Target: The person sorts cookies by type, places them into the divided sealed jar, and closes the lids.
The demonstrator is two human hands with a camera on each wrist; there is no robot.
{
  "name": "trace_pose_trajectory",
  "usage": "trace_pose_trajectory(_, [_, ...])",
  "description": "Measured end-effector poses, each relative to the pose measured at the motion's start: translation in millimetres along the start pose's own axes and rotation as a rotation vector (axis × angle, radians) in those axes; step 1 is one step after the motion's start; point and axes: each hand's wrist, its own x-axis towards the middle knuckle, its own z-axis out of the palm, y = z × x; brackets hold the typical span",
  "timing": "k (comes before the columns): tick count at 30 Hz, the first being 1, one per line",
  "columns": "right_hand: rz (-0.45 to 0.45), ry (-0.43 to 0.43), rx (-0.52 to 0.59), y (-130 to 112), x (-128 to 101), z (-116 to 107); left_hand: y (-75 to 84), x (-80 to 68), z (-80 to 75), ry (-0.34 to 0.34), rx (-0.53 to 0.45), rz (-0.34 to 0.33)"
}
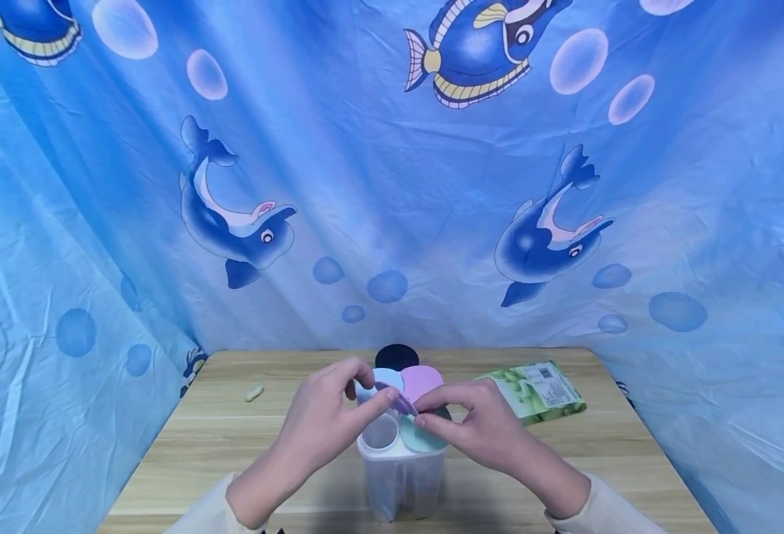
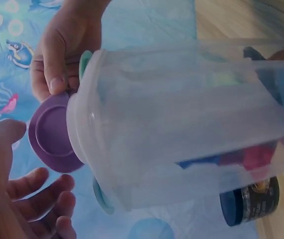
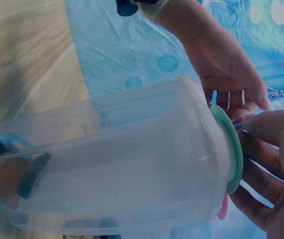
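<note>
A tall translucent storage container (image 1: pixel 381 482) stands upright before me, with a round opening (image 1: pixel 380 432) at the front left of its top. Light blue (image 1: pixel 389 377), pink (image 1: pixel 421 380) and mint green (image 1: pixel 425 436) lids cover other parts of the top. My right hand (image 1: pixel 488 429) pinches the edge of a purple lid (image 2: pixel 57 130) between thumb and fingers, tilted above the container. My left hand (image 1: pixel 328 415) hovers on the lid's other side; the left wrist view shows its fingers loosely spread and a small gap between thumb and lid.
Behind the container stands a black-lidded jar (image 1: pixel 397 357), its label visible in the left wrist view. A green printed packet (image 1: pixel 538 389) lies at right on the wooden table (image 1: pixel 198 445). A small pale object (image 1: pixel 254 393) lies at left. A blue sea-themed curtain (image 1: pixel 392 185) surrounds the table.
</note>
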Motion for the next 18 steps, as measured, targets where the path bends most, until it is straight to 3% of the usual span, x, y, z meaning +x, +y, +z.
trace_pose_trajectory(7, [0.009, -0.008, 0.013, 0.0, -1.0, 1.3, 6.9, 3.6, -0.9, -0.057, 0.003, -0.065])
trace_pose_trajectory(13, [0.110, -0.069, 0.036, 4.2, -4.1, -5.7, 4.7, -3.8, -6.3, -0.108, -0.086, -0.121])
trace_pose_trajectory(18, [0.202, -0.116, 0.000, 14.0, -9.8, -13.9, -9.4, -18.6, -8.1, -0.095, -0.150, 0.009])
